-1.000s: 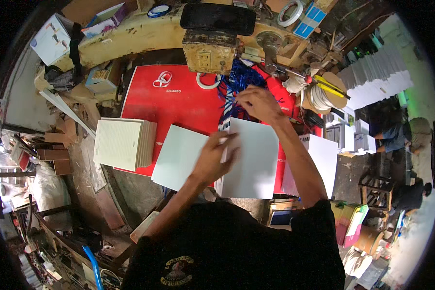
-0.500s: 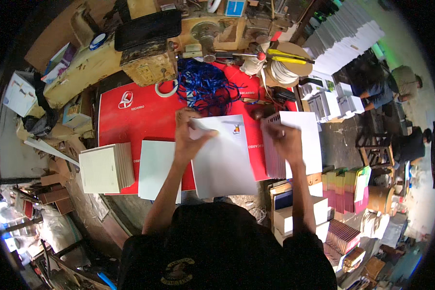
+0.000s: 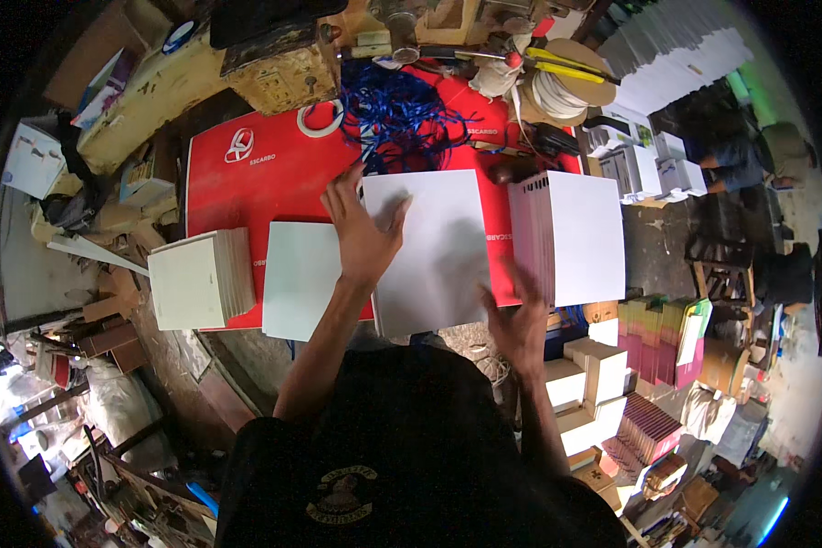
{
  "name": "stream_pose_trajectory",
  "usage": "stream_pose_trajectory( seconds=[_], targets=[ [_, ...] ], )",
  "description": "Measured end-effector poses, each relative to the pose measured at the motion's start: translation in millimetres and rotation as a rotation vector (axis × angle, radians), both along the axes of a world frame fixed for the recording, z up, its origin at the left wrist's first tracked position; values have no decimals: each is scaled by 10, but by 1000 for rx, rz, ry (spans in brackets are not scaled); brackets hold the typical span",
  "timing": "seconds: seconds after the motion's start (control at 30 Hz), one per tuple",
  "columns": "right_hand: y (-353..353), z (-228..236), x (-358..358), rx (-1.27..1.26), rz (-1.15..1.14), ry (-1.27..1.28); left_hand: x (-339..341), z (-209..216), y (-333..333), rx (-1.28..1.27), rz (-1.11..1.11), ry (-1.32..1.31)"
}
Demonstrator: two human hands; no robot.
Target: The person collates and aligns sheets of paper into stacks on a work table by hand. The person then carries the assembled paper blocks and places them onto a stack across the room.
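Observation:
A block of white paper (image 3: pixel 434 274) with a blank top page lies at the front middle of a red printed board. My left hand (image 3: pixel 367 233) rests on its upper left part, thumb and fingers spread. By its lower right edge is my right hand (image 3: pixel 518 320), slightly blurred, its fingers apart and nothing seen in them. To the left lie a pale greenish-white stack (image 3: pixel 300 274) and a fanned pile of cream booklets (image 3: pixel 187 283). On the right stands a pile of white-topped booklets (image 3: pixel 589 239) with dark marks along its edge.
Behind the paper lie a tangle of blue ribbon (image 3: pixel 402 114), a white tape roll (image 3: pixel 321 118) and a spool of white cord (image 3: pixel 559 96) with a yellow-handled tool (image 3: pixel 566 68) on it. An old metal machine (image 3: pixel 279 78) stands at the back. More stacks (image 3: pixel 662 342) fill the right side.
The page that was lifted and blurred now lies flat, covering the small coloured print. My right hand has come from the right-hand pile to the block's lower right edge. The whole view has shifted.

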State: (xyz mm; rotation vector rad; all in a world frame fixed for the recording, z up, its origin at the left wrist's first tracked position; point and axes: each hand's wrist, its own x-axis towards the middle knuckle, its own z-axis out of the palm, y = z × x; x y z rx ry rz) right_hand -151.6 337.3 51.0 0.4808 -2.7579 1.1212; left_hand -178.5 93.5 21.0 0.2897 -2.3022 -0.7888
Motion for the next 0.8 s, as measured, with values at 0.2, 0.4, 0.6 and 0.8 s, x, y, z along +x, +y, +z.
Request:
stream_pose_trajectory(
  seconds=[0.2,0.4,0.6,0.8],
  targets=[
    [-367,-88,44,-168,-36,-228,751,-173,-221,475,-29,-413],
    [-983,-90,-572,-125,347,-36,1424,-340,-1323,891,-86,-466],
    [-1697,-344,-1842,51,734,315,1623,-782,-1374,-321,219,-561],
    [-1714,-112,-2185,197,916,377,354,191,-268,77,-410,-260]
  ],
)
